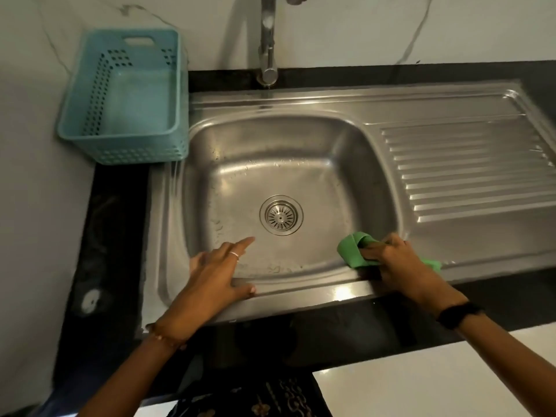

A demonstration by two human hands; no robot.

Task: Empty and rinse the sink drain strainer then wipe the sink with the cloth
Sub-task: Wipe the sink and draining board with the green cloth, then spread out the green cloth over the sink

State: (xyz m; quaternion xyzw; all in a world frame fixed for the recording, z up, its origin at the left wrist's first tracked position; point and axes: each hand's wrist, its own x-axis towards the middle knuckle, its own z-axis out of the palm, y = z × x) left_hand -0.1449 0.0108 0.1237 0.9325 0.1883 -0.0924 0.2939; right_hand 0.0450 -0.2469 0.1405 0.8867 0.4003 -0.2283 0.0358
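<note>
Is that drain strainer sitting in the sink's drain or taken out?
In. The strainer sits seated in the drain at the sink bottom, neither hand touching it.

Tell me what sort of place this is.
Most likely a home kitchen: a stainless steel sink with a ribbed draining board, a tap at the back, set in a dark countertop.

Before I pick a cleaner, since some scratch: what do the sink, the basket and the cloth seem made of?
The sink looks like brushed stainless steel: grey, with soft reflections. The basket seems to be moulded plastic: matte teal, with punched holes. The cloth in the right hand is green, soft and folded, perhaps microfibre, though the weave is unclear.
</note>
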